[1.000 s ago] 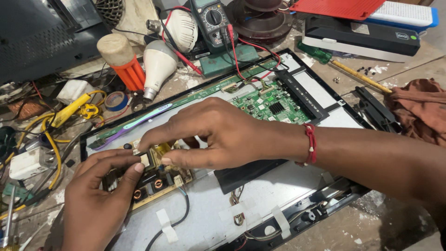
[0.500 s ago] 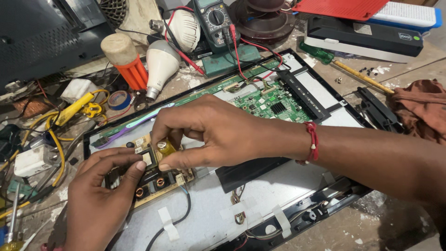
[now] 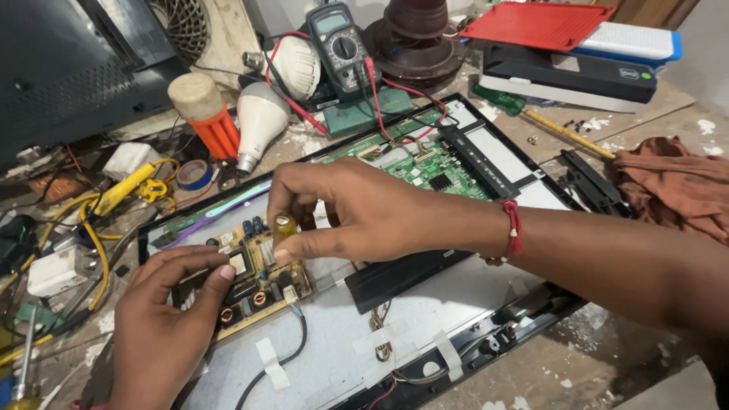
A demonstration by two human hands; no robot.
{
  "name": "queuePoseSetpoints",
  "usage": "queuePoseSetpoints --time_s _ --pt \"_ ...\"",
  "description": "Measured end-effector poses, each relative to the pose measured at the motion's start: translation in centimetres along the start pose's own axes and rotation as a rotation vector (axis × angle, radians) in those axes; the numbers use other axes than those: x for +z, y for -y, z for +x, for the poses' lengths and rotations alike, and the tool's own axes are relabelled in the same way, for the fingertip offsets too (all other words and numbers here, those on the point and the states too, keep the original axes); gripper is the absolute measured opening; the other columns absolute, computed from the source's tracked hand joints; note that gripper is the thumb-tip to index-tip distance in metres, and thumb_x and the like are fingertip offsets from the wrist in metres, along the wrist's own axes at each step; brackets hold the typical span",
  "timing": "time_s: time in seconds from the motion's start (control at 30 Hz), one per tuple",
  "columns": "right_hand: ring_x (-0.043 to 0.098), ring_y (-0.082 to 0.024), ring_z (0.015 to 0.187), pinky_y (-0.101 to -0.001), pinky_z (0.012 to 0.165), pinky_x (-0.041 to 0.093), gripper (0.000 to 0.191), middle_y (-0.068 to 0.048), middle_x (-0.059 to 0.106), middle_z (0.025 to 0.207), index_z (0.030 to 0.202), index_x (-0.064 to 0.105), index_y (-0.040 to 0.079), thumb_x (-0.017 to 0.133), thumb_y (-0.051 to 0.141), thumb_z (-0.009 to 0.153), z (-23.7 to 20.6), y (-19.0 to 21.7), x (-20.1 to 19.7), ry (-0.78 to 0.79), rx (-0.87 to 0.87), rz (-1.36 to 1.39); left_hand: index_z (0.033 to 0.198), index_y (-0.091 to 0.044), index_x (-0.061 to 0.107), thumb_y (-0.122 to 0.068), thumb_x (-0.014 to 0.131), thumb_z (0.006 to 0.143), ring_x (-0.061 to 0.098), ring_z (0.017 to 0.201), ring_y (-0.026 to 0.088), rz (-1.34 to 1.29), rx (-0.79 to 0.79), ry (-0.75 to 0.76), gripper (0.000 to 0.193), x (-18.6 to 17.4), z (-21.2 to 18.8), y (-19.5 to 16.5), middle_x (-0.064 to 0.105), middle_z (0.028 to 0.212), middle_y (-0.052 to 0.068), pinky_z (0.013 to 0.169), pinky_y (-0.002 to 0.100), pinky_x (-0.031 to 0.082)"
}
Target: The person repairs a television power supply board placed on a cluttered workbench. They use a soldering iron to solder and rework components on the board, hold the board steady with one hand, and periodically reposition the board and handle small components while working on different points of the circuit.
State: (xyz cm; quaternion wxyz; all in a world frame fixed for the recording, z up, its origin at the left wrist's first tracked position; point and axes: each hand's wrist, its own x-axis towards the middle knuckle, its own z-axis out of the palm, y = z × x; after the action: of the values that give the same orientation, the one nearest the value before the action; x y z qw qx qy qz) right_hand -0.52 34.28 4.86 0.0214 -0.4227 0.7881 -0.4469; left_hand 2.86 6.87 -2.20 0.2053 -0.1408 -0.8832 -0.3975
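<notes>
- Currently the right hand [image 3: 357, 209] reaches in from the right of the frame, its fingers [image 3: 292, 247] pinched closed on a small yellow cylinder part [image 3: 284, 226] that stands upright just over the tan circuit board [image 3: 254, 277], left of centre.
- The left hand [image 3: 163, 319] lies at the lower left, fingers spread flat and pressing on the near-left end of that board; it grips nothing.
- Judging by how things lie, the back cover is already off the flat screen panel [image 3: 410, 334] and both boards are bare; whether the yellow part is seated on the board or lifted free of it I cannot tell.
- The green circuit board [image 3: 437, 173] sits at the upper middle of the panel, untouched, with red meter leads lying by it.
- White tape strips [image 3: 269, 363] hold wires down along the lower edge of the panel.
- A dark multimeter [image 3: 340, 45] with a small grey screen stands at top centre of the bench [image 3: 531, 372].
- A flat red lid [image 3: 539, 23] rests on a white and blue box [image 3: 630, 42] at the upper right, above a long black box [image 3: 566, 76] bearing a small green round sticker.
- A white bulb [image 3: 258, 121] and an orange-ribbed bulb base [image 3: 205, 110] lie at the upper left; a brown cloth [image 3: 668, 186] is bunched at the right edge.
</notes>
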Motion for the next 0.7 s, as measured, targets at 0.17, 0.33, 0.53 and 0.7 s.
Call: queuePoseSetpoints --time_s 0.17,0.33,0.53,0.7 --pt "0.073 -0.01 0.096 -0.0286 0.085 0.06 0.028 -0.001 0.075 0.105 0.115 0.06 0.008 0.073 0.028 0.1 -1.4 0.6 -0.7 -0.089 -0.059 0.15 0.101 -0.005 0.077 -0.014 0.077 0.088 0.069 0.104 0.019 -0.007 -0.039 -0.007 0.016 -0.3 -0.4 -0.5 0.074 0.106 0.007 0.094 0.031 0.05" --pt "0.071 -0.011 0.105 -0.0304 0.089 0.062 0.025 -0.004 0.072 0.112 0.115 0.06 0.005 0.072 0.021 0.101 -3.2 1.7 -2.0 -0.167 -0.022 0.196 0.104 -0.004 0.076 -0.015 0.076 0.089 0.069 0.099 0.016 -0.027 -0.045 -0.033 0.018 -0.2 -0.6 -0.7 0.074 0.107 0.006 0.088 0.03 0.051" --pt "0.071 -0.012 0.092 -0.0295 0.069 0.062 0.023 -0.003 0.066 0.108 0.11 0.063 0.005 0.073 0.018 0.094 -5.1 2.9 -2.5 -0.236 0.149 0.252 0.12 -0.007 0.072 -0.016 0.076 0.089 0.065 0.089 0.011 -0.176 -0.23 -0.076 0.032 0.2 -0.7 -0.6 0.073 0.1 0.005 0.078 0.028 0.052" --pt "0.072 -0.012 0.095 -0.0288 0.071 0.067 0.024 -0.004 0.07 0.104 0.113 0.065 0.005 0.073 0.017 0.094 -6.2 2.3 -2.9 -0.215 0.195 0.35 0.122 -0.006 0.071 -0.016 0.076 0.09 0.064 0.089 0.01 -0.157 -0.176 -0.067 0.034 0.7 -0.5 -0.5 0.073 0.101 0.004 0.081 0.026 0.053"
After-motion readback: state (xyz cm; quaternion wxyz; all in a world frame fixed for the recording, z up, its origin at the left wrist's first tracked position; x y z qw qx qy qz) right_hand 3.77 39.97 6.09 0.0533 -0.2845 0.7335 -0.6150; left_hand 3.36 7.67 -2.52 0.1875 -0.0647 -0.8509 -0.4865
